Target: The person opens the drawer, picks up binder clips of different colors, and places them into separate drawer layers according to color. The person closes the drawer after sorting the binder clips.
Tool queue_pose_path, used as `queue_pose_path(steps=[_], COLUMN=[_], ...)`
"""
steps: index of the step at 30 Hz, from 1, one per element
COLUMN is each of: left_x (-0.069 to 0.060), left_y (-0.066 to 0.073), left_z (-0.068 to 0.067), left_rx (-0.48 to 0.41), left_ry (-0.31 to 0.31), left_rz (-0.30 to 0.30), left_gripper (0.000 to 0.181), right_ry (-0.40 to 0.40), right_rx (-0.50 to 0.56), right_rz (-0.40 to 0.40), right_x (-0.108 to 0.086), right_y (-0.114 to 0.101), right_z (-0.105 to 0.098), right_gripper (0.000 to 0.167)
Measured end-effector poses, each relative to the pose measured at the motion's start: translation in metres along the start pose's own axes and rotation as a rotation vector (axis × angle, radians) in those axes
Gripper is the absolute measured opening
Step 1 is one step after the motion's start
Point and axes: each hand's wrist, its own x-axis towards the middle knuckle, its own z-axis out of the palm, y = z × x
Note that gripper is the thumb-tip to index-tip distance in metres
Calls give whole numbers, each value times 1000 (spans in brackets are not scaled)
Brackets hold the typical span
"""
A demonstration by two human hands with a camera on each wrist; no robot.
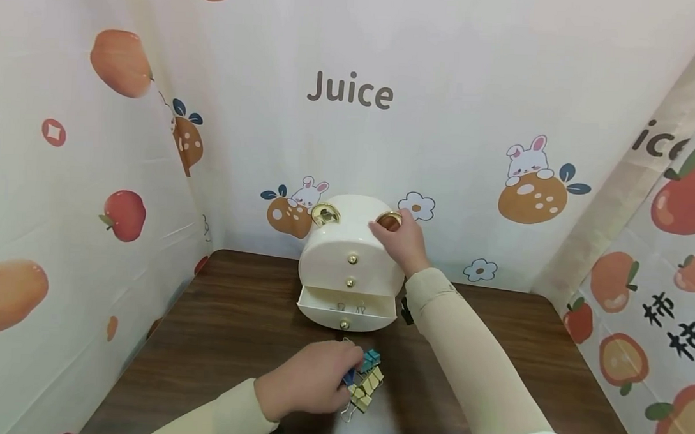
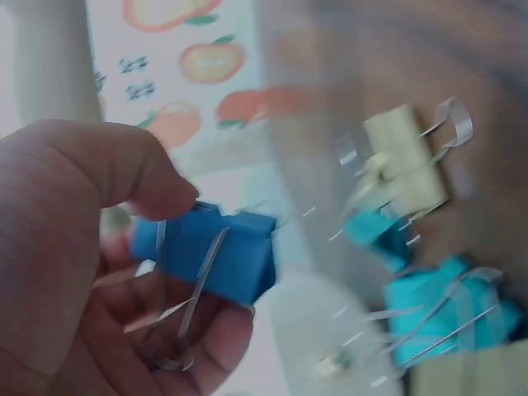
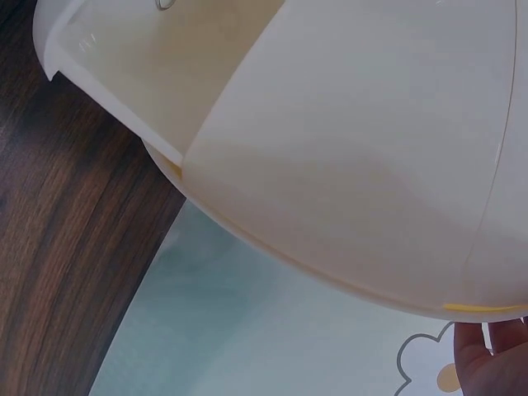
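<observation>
Left sleeve (image 1: 234,404): pale, nearest, crossing the front of the wooden table (image 1: 193,352).
Left hand (image 1: 307,375): thumb and fingers clamped on a blue clip (image 2: 239,260), held in front of the drawer box (image 1: 351,271); the hand hides part of the loose clips (image 1: 366,389).
Drawer box: cream, round-topped, gold-knobbed, before a fruit-print curtain (image 1: 353,45); bottom drawer (image 1: 321,316) pulled out, small wire handles (image 1: 361,309) inside.
Loose clips: yellow and teal, bunched on the table, near the drawer.
Right hand (image 1: 404,241): touching the box's upper right by a gold-rimmed ear (image 1: 389,222); whether its fingers close round it, I cannot tell.
Right sleeve (image 1: 463,349): stretched beside the box, covering tabletop.
Blue clip: wedge-shaped body, tilted, slim silver wire arms.
</observation>
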Motion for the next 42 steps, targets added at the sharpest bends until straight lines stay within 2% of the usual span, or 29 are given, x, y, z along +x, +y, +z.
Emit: queue_pose_path(steps=[4,9,15,22,26,29,31,36,42], left_x=[1,0,-1,3,9,15,18,27,37], left_y=[-4,-11,-21,-35,-48,-56,-60,-71,-83], left_z=[-10,-15,-21,-28,-29,-30,-31,-33,-38], left_rx=[-53,-125,-157,-233,-219,-181,-162,-84,94], left_ry=[87,221,374,536,604,615,598,520,433], left_rz=[1,-22,-90,-162,-197,-209,-218,-226,-213], left_gripper=[32,22,10,10,10,9,8,8,11], right_ry=[-7,-8,-3,0,-1,0,-2,-13,-13], right_rx=[0,2,-4,-11,-10,-1,7,12,12], right_rz=[-11,-10,5,1,9,10,10,13,14], right_x=[0,-1,-1,-2,-2,-2,-2,-2,-2], right_y=[1,0,-1,0,0,1,1,1,-1], right_z=[0,0,-2,-4,-4,-4,-4,-3,-3], right_gripper=[64,62,64,63,66,66,66,67,68])
